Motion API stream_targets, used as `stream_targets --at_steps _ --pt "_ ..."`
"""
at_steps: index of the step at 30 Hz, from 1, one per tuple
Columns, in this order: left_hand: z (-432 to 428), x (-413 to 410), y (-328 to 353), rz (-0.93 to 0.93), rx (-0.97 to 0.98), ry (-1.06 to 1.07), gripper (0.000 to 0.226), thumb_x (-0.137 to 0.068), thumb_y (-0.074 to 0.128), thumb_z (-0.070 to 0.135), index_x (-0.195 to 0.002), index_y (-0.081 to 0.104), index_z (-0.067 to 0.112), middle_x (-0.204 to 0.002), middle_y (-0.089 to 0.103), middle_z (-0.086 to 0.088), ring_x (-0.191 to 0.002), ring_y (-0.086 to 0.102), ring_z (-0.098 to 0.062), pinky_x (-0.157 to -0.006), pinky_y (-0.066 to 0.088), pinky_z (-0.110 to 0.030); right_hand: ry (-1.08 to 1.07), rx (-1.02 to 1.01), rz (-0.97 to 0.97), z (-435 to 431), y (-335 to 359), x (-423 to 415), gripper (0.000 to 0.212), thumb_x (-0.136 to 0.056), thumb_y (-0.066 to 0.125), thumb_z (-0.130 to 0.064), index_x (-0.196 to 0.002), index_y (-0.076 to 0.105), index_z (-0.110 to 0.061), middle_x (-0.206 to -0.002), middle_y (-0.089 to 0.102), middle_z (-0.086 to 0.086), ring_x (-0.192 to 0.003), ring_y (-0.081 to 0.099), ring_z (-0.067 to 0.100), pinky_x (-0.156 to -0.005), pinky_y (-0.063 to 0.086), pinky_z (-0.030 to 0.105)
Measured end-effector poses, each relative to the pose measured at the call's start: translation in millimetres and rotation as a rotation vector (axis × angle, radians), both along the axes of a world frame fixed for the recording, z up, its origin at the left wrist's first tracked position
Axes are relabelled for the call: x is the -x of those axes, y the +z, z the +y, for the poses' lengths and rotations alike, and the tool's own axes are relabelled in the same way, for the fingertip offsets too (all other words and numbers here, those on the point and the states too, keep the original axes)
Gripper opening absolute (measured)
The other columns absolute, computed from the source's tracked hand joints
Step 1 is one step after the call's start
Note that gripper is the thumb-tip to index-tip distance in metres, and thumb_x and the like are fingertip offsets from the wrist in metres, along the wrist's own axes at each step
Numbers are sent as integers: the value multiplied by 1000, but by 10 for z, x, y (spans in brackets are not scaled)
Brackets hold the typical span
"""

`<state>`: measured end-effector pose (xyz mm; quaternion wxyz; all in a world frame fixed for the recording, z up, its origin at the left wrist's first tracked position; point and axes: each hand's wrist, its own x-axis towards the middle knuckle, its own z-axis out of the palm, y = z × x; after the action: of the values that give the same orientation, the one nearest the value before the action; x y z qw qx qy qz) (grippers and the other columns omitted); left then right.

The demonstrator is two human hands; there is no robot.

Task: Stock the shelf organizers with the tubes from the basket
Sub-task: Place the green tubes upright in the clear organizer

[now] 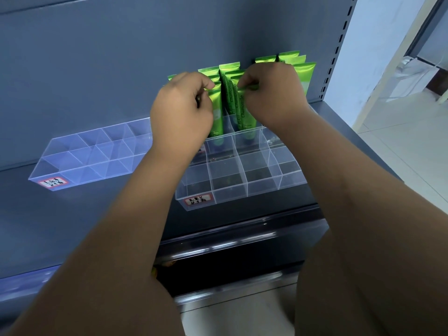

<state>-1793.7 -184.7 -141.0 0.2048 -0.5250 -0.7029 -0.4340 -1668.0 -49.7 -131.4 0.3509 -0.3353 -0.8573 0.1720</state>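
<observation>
The green tubes (300, 71) are stood crimp-up in the back rows of the right organizer (242, 187). Its front cells, and the whole left organizer (84, 156), haven't been stocked yet. The basket isn't seen anywhere tbh.

One Chamomile tube (240, 105) is pinched at its flat crimped top by the right hand (271, 93). The neighbouring tube (215, 112) looks to be pinched the same way by the curled fingers of the left hand (181, 110).

These are probably light, squishy in the body and a bit slick from the glossy finish. So the stiff crimp is likely the best spot to be grabbed, with the cap end guided down into a cell.
</observation>
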Motion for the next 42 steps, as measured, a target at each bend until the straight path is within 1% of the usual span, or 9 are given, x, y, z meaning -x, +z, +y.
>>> stream_targets --at_steps 7,12,14,16,19,22,26,34,42 --pt "-79 -90 20 97 13 25 24 -87 53 8 -100 72 13 -105 72 1 -93 66 -22 -71 54 -41 -12 -176 -72 -96 23 -22 40 -76 51 -11 -107 76 -18 -105 71 8 -97 63 33 -75 54 37" --pt "-199 -175 51 159 21 58 24 -88 52 8 -102 71 12 -108 71 0 -96 65 -26 -70 53 -43 -57 -413 -106 -384 83 -24 32 -72 46 -12 -90 72 -11 -91 67 9 -91 59 37 -71 46 34" --pt "-287 -196 56 179 22 111 24 -87 52 5 -104 70 9 -109 71 -4 -95 64 -31 -70 52 -44 -32 -461 -35 -509 88 -17 27 -76 51 -14 -93 72 -12 -94 68 9 -93 60 38 -91 46 41" --pt "-399 -229 77 155 7 135 25 -88 53 3 -107 69 5 -111 70 -8 -95 64 -33 -74 52 -43 10 -457 5 -655 69 -5 31 -84 55 -22 -109 72 -13 -110 69 8 -109 60 35 -112 35 46" --pt "-608 -286 115 102 51 203 26 -96 56 11 -120 66 6 -124 68 -8 -110 63 -31 -89 51 -41 45 -385 56 -953 61 27 43 -96 50 -34 -129 65 -11 -130 65 9 -128 54 33 -117 32 49" --pt "-923 -292 130 56 135 283 39 -103 53 27 -136 57 5 -145 57 -12 -135 50 -32 -112 39 -38 96 -278 45 -1279 56 78 51 -101 44 -41 -142 55 -11 -145 56 8 -141 45 29 -120 29 48" --pt "-1654 -209 101 36 237 499 61 -103 44 46 -147 45 4 -157 42 -15 -149 31 -37 -121 29 -47 220 -239 -4 -1845 75 170 59 -103 38 -47 -149 47 -11 -154 47 8 -148 34 27 -122 26 47" --pt "-3921 -182 -205 -76 408 1066 69 -100 40 56 -148 43 8 -160 38 -14 -151 27 -36 -119 26 -59 643 -194 -137 -3756 23 735 66 -102 39 -51 -156 35 -13 -164 31 9 -154 22 28 -126 15 47" --pt "-5790 -572 -823 -366 592 1526 71 -101 28 60 -148 43 9 -162 35 -12 -154 21 -30 -124 14 -58 1088 -239 -317 -5743 -700 1237 61 -101 42 -48 -151 41 -12 -155 45 11 -148 33 30 -124 19 47"
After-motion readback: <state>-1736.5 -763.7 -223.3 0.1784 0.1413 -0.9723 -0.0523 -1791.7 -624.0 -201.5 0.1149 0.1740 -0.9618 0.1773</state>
